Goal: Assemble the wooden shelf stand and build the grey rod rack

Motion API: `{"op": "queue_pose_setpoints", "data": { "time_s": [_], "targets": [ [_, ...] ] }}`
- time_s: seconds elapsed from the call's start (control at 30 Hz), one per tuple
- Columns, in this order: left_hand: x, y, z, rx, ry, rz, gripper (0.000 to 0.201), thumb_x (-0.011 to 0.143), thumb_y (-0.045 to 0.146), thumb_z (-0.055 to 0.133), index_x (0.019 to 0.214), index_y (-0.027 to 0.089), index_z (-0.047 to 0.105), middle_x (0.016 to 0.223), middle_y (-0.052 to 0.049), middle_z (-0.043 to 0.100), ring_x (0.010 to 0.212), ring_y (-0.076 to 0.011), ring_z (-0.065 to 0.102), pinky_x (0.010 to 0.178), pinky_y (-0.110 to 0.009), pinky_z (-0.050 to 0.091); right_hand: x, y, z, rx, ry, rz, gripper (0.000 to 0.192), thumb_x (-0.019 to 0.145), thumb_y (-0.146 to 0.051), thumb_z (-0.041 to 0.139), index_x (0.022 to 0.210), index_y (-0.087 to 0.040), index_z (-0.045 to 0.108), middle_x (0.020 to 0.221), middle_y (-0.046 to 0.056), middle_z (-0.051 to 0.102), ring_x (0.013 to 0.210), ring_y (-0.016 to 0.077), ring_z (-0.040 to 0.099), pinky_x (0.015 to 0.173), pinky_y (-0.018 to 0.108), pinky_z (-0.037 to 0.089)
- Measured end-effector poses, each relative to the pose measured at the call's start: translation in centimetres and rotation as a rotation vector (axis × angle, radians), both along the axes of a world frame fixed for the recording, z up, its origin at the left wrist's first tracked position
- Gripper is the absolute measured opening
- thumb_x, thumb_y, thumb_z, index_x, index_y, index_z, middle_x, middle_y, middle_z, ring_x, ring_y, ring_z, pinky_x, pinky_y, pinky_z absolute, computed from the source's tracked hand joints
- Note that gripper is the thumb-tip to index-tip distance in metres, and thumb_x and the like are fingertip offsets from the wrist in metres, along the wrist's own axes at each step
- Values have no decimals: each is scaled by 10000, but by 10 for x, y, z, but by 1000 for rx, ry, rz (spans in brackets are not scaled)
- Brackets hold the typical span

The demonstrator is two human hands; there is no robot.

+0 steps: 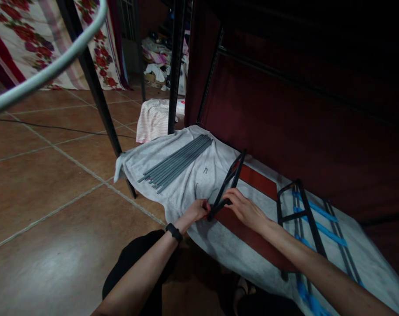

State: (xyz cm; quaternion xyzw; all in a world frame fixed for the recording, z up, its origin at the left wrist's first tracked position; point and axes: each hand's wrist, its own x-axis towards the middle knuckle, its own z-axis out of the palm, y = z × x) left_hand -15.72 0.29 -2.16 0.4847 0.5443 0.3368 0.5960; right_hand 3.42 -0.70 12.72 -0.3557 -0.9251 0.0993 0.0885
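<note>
My right hand (240,205) is closed around a bar of a black metal frame (238,173), which is held up at a slant over the grey cloth (219,153). At the frame's near corner my left hand (198,210) pinches with thumb and finger; what sits between its fingertips is too small to make out. Below the frame lie two reddish-brown boards (252,237), partly covered by my right arm. A few small pieces like screws (205,170) rest on the cloth. Left of them is a row of several thin grey metal rods (179,164).
To the right stands another black frame (309,210) beside dark rods bound with blue strips (327,232). A dark post (90,79) rises at the cloth's left end. A pale curved tube (55,66) crosses the upper left. Behind is a dark red fabric wall (285,118).
</note>
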Motion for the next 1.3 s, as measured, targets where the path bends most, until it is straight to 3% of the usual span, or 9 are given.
{"op": "queue_pose_setpoints", "data": {
  "time_s": [0.13, 0.27, 0.53, 0.63, 0.73, 0.93, 1.03, 1.13, 1.3],
  "targets": [
    [-6, -2, 0, -13, -28, -30, 48, 772, 142, 596, 736, 169, 578, 497, 63, 523, 454, -94, 503, 494, -200, 375, 0, 0, 1, -14, 7, 9, 241, 1003, -213, 419, 1222, -258, 508, 1276, 77, 525, 1023, 188, 677, 829, 333, 609],
    [-11, -1, -6, 7, 93, -66, 276, 883, 309, 545, 648, 166, 569, 463, 20, 532, 426, -107, 472, 462, -230, 311, 0, 0, 1, -15, 12, 7, 250, 1006, -218, 421, 1240, -249, 503, 1290, 87, 523, 1034, 196, 672, 834, 342, 608],
    [-1, 0, -2, 20, -11, -24, 130, 747, 59, 554, 737, 186, 527, 505, 86, 481, 451, -82, 465, 496, -200, 336, 2, 1, 1, -6, 35, -10, 237, 1000, -253, 456, 1219, -267, 548, 1286, 76, 539, 1075, 204, 659, 885, 363, 596],
    [-6, -3, 2, 32, -2, -39, 57, 812, 155, 564, 760, 177, 559, 522, 70, 513, 458, -87, 469, 498, -205, 338, 1, 1, 1, -7, 44, -12, 233, 997, -240, 458, 1210, -268, 550, 1280, 71, 541, 1091, 202, 653, 917, 369, 586],
    [-10, -5, 4, 30, 115, -68, 243, 874, 280, 546, 655, 173, 555, 461, 42, 502, 429, -97, 444, 468, -226, 291, 0, 0, 1, -12, 41, -14, 229, 996, -232, 457, 1205, -264, 546, 1283, 72, 537, 1095, 204, 652, 928, 379, 581],
    [-2, -2, 5, 15, 67, -36, 135, 773, 104, 569, 682, 186, 513, 451, 78, 462, 432, -82, 434, 467, -204, 282, -1, -2, 5, -26, 37, -19, 232, 1005, -221, 443, 1217, -255, 531, 1288, 77, 532, 1113, 202, 644, 943, 377, 570],
    [-4, -2, 5, 12, 22, -50, 100, 806, 154, 574, 716, 178, 537, 490, 64, 507, 468, -90, 491, 494, -198, 335, -2, -3, 5, -27, 27, -16, 229, 1006, -224, 447, 1216, -250, 533, 1287, 78, 533, 1120, 203, 639, 944, 374, 568],
    [-8, -3, 4, 11, 68, -50, 200, 872, 282, 555, 705, 172, 551, 475, 44, 519, 437, -97, 476, 472, -213, 320, -2, -2, 4, -26, 23, -6, 233, 1009, -240, 445, 1225, -248, 531, 1298, 79, 529, 1117, 202, 639, 943, 373, 569],
    [-5, -3, 3, 13, 112, -53, 124, 798, 167, 575, 683, 178, 529, 444, 72, 466, 405, -82, 425, 460, -212, 282, -2, 0, 4, -32, 27, 0, 234, 1007, -239, 443, 1221, -252, 539, 1291, 76, 536, 1113, 201, 640, 952, 380, 563]
  ]
}}
